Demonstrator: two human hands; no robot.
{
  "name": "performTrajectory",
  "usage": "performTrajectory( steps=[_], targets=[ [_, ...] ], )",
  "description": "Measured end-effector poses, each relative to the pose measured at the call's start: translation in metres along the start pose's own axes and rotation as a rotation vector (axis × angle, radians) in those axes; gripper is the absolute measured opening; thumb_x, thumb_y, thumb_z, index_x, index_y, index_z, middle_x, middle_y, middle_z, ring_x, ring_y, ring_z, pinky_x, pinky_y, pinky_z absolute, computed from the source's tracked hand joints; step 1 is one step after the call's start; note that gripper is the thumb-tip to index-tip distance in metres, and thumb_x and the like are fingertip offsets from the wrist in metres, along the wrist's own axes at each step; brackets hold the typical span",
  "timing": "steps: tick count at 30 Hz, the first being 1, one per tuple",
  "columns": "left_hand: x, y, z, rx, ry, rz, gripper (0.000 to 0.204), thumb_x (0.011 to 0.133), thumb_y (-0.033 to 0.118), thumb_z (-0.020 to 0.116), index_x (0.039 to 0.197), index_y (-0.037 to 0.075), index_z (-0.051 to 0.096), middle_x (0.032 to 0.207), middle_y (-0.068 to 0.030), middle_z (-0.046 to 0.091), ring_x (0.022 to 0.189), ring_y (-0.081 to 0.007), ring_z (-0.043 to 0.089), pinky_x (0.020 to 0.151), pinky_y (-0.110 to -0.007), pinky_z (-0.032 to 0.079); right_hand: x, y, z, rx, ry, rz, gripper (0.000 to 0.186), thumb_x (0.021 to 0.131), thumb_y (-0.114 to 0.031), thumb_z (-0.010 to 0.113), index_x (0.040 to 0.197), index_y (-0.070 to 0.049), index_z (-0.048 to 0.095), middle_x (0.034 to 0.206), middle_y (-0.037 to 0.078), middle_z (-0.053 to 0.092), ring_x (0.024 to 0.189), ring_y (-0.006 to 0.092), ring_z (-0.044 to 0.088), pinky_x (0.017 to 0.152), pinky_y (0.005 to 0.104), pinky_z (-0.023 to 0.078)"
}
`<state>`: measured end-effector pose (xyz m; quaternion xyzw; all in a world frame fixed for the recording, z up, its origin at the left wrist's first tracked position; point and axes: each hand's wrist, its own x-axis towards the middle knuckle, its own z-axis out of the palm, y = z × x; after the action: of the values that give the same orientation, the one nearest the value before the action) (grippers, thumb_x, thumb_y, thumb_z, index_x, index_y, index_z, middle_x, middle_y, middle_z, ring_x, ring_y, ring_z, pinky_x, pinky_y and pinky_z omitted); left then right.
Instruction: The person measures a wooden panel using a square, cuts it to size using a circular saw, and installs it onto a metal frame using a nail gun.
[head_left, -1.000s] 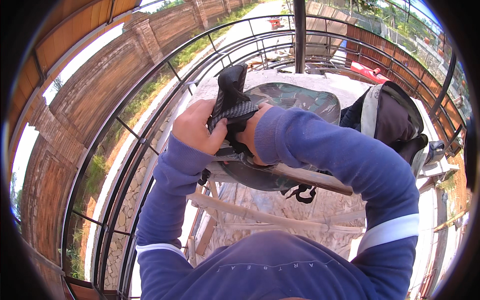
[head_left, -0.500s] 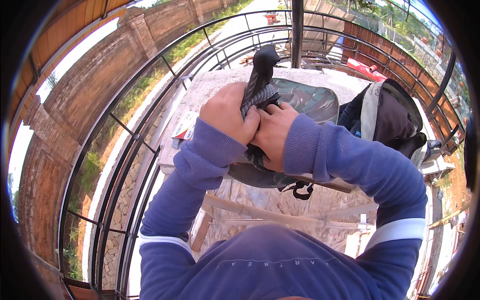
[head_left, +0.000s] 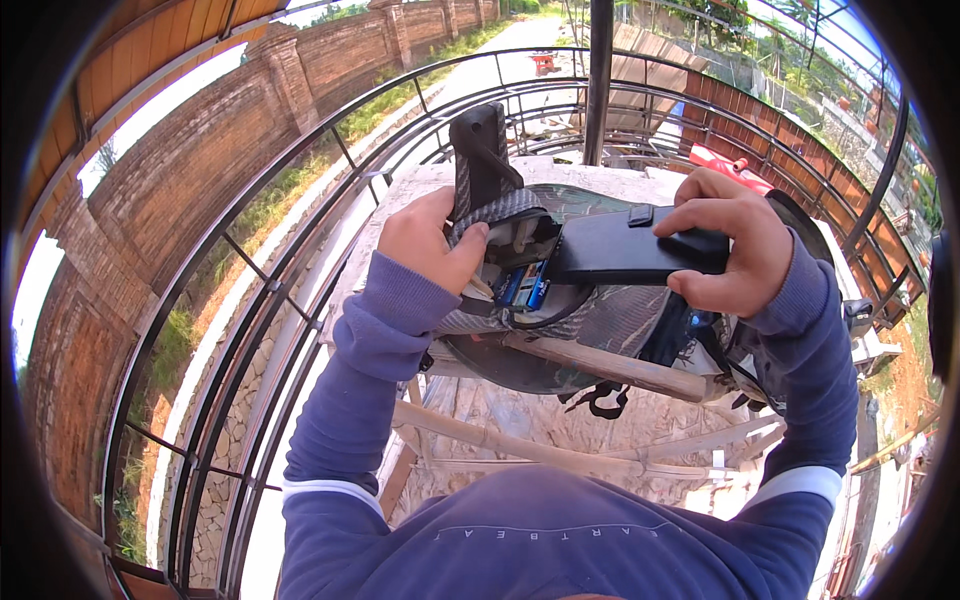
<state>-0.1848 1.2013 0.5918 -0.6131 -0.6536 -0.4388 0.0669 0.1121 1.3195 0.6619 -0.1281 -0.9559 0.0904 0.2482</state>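
My left hand [head_left: 430, 240] grips the rim of an open black pouch with grey woven patterning [head_left: 495, 210], whose upright part rises behind my fingers. Inside show blue items like batteries [head_left: 525, 288] and other small pieces too small to name. My right hand [head_left: 735, 245] holds a flat black rectangular case [head_left: 615, 250] by its right end, fingers on top and thumb below, beside the pouch's opening. Beneath both lies a camouflage padded bag [head_left: 480, 355], with straps hanging below.
A pale slab [head_left: 405, 180] bears the bags. Bamboo poles [head_left: 520, 440] cross in front, below it. Black curved railing [head_left: 340, 140] surrounds me, with a brick wall [head_left: 160, 200] beyond on the left. A dark post [head_left: 598, 90] stands behind; a red object [head_left: 715, 160] lies back right.
My hands, earlier together on the pouch, are apart. The right has moved right and now holds the black case, and the pouch is open, showing its contents.
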Motion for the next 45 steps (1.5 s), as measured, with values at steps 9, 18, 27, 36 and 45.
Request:
performTrajectory(
  steps=[9,18,27,36,45],
  targets=[
    [-0.015,-0.010,-0.019,0.047,0.189,0.147,0.022,0.080,0.014,0.070,0.093,-0.003,0.063,0.080,-0.0213,0.062,0.076,-0.0420,0.062,0.070,-0.044,0.050,-0.039,0.024,0.029,-0.017,-0.022,0.178,0.037,0.064,-0.021,0.079,0.096,-0.001,0.073,0.092,0.013,0.057,0.085,0.0306,0.060,0.078,0.0374,0.050],
    [-0.026,-0.006,-0.012,-0.025,0.197,0.221,0.020,0.080,0.009,0.071,0.094,-0.003,0.063,0.076,-0.0190,0.057,0.070,-0.0401,0.059,0.065,-0.040,0.048,-0.045,0.071,0.095,-0.162,-0.297,0.126,0.047,0.062,-0.020,0.080,0.105,-0.003,0.071,0.101,0.015,0.054,0.094,0.0327,0.058,0.084,0.0394,0.051],
    [-0.021,-0.005,-0.006,0.022,0.160,0.245,0.024,0.080,0.010,0.070,0.101,-0.003,0.067,0.086,-0.0200,0.065,0.080,-0.0391,0.065,0.072,-0.042,0.052,0.026,-0.025,0.065,-0.206,-0.109,-0.159,0.028,0.076,-0.006,0.071,0.104,-0.003,0.068,0.103,0.015,0.065,0.099,0.0361,0.064,0.090,0.0425,0.051],
    [-0.023,-0.001,-0.001,-0.078,0.193,0.268,0.026,0.080,0.010,0.069,0.104,-0.002,0.068,0.090,-0.0208,0.067,0.084,-0.0396,0.066,0.076,-0.042,0.053,0.126,-0.032,0.181,-0.578,-0.711,-0.129,0.028,0.078,-0.008,0.065,0.105,-0.005,0.072,0.109,0.017,0.069,0.100,0.0359,0.067,0.092,0.0411,0.052],
    [-0.025,-0.007,-0.002,0.026,0.267,0.236,0.027,0.082,0.008,0.069,0.109,0.004,0.069,0.095,-0.0173,0.068,0.085,-0.0377,0.067,0.075,-0.040,0.054,0.136,-0.026,0.193,-0.533,-0.537,-0.105,0.029,0.081,-0.011,0.063,0.108,-0.007,0.072,0.110,0.017,0.071,0.100,0.0366,0.067,0.090,0.0405,0.054]
  ],
)
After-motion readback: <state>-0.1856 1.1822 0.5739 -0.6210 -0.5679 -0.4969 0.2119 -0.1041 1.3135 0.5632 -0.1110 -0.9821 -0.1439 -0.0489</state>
